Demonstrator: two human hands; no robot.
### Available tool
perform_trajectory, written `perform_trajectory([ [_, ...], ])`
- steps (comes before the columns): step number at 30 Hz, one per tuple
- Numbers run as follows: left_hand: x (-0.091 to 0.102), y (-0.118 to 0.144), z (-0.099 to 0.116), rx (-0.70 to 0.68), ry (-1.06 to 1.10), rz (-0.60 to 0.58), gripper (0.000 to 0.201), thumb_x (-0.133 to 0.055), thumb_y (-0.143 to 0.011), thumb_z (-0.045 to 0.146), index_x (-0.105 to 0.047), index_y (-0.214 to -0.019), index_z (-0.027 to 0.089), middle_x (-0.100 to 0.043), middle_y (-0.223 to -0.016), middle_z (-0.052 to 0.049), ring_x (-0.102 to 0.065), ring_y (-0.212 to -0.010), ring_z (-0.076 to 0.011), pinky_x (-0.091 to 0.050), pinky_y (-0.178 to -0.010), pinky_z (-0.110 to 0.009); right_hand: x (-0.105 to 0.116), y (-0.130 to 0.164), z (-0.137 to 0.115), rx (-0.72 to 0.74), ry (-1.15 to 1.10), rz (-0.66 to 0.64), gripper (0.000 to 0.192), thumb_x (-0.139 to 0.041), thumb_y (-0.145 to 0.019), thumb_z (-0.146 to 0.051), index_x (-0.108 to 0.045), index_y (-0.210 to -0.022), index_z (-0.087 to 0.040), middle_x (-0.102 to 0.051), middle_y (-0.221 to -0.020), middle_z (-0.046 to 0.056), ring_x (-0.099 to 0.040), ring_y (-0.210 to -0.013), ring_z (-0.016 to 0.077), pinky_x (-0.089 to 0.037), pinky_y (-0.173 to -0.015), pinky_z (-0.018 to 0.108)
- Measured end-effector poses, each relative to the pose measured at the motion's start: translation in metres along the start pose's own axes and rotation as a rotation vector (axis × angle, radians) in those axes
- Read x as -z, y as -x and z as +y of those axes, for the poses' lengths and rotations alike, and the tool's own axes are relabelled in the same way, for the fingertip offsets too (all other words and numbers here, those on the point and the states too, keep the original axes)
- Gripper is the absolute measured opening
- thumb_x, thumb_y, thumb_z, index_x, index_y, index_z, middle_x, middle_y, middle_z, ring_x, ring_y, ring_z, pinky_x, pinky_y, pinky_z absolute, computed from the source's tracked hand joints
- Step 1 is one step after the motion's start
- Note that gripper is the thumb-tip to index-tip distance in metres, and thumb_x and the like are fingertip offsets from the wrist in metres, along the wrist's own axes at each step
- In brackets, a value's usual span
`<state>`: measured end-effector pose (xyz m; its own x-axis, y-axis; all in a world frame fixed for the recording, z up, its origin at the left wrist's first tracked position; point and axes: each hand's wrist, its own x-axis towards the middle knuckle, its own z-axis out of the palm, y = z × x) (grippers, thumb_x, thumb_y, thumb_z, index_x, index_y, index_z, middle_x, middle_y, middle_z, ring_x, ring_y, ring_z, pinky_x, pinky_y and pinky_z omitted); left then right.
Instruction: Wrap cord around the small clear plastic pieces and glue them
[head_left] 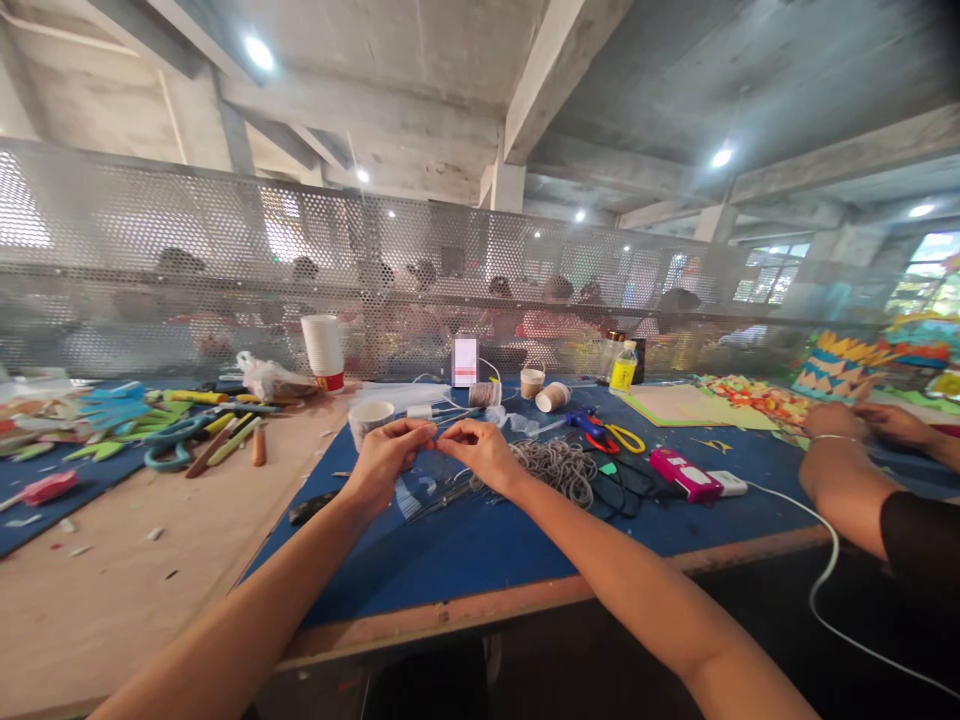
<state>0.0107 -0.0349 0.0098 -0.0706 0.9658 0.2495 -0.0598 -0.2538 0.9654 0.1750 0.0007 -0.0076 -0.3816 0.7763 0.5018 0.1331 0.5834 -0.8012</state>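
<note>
My left hand [390,455] and my right hand [480,450] meet fingertip to fingertip above the blue mat [480,545]. Between them they pinch a small thin piece, too small to name, possibly a strand of cord. Just right of my right hand lies a heap of grey cord [559,468]. A white paper cup [370,417] stands behind my left hand. Thin wires or sticks [439,490] lie on the mat under my hands.
Scissors with yellow and red handles [611,438], a pink device [686,475] with a white cable, small cups [553,396], a stack of cups [323,350] and a yellow bottle [623,367] stand about. Green paper shapes [150,425] lie left. Another person's arms [847,470] work at right. A perforated screen [450,270] closes the back.
</note>
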Motion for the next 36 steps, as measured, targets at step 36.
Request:
perform_trajectory([
  [36,-0.008,0.011,0.001,-0.301,-0.273,0.109,0.023,-0.068,-0.076,0.037,-0.071,-0.086,0.017,-0.068,-0.07,-0.002,-0.058,-0.061,-0.0146,-0.041,-0.053,-0.023,0.006,-0.004,-0.012,-0.153,-0.231,0.213,0.038,-0.062,-0.08,-0.055,-0.072,-0.08,-0.018,-0.037,-0.05,-0.004,-0.031,-0.048,0.0095,-0.024,-0.047,0.024],
])
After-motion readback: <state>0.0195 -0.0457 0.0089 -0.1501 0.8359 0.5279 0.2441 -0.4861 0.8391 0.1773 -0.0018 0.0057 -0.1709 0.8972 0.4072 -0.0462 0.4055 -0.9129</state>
